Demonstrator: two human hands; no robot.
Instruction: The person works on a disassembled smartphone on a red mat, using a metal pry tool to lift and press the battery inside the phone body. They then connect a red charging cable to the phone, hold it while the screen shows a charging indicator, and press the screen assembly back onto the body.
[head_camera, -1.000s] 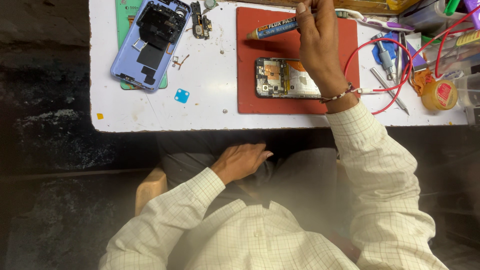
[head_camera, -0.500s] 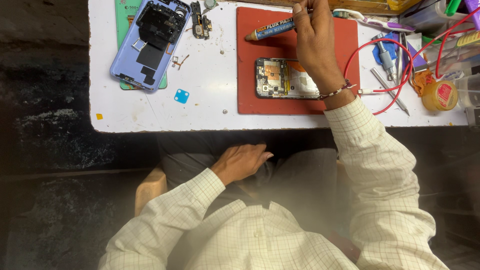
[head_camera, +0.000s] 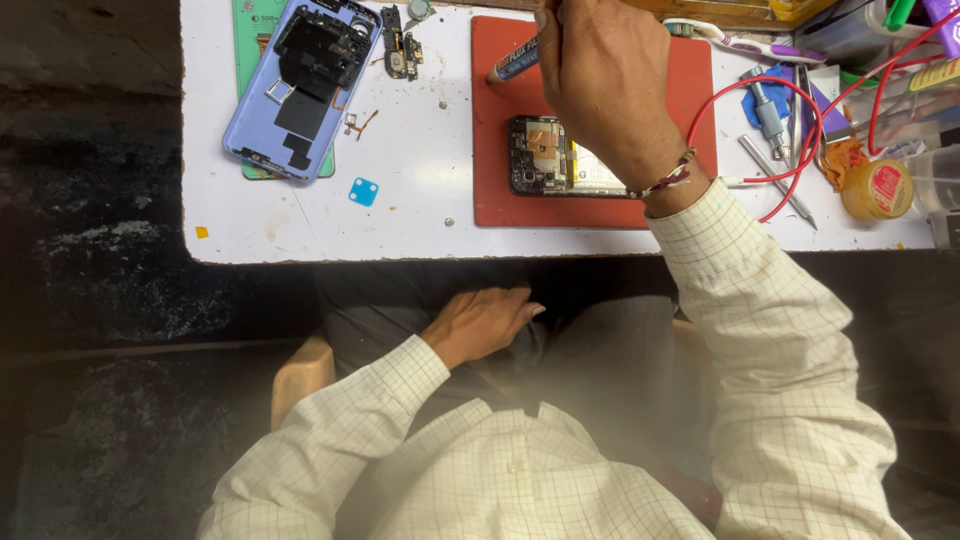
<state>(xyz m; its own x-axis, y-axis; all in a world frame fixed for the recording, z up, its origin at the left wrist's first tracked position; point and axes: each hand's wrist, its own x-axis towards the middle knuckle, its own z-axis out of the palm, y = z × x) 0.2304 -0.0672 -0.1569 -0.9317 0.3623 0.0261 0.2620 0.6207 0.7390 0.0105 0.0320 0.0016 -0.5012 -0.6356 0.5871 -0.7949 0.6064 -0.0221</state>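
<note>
My right hand (head_camera: 605, 85) reaches over a red work mat (head_camera: 500, 190) toward the far edge of the white table (head_camera: 420, 215). Its fingers are curled, and the top of the picture cuts off the tips. Below the wrist an opened phone (head_camera: 545, 155) lies on the mat with its circuit board and battery exposed. A blue pen-shaped tube (head_camera: 512, 64) lies on the mat, its rear end hidden under this hand. My left hand (head_camera: 480, 322) rests flat on my lap below the table edge, holding nothing.
A blue phone back cover (head_camera: 300, 90) lies on a green mat at the left, with small parts and a blue square piece (head_camera: 363, 192) nearby. Red wires (head_camera: 790, 130), tweezers (head_camera: 775, 180), a small yellow tin (head_camera: 877, 190) and other tools crowd the right.
My right hand has crept slightly toward the far edge of the table. The left hand stays on my lap and the pen-shaped tube has not shifted on the mat.
</note>
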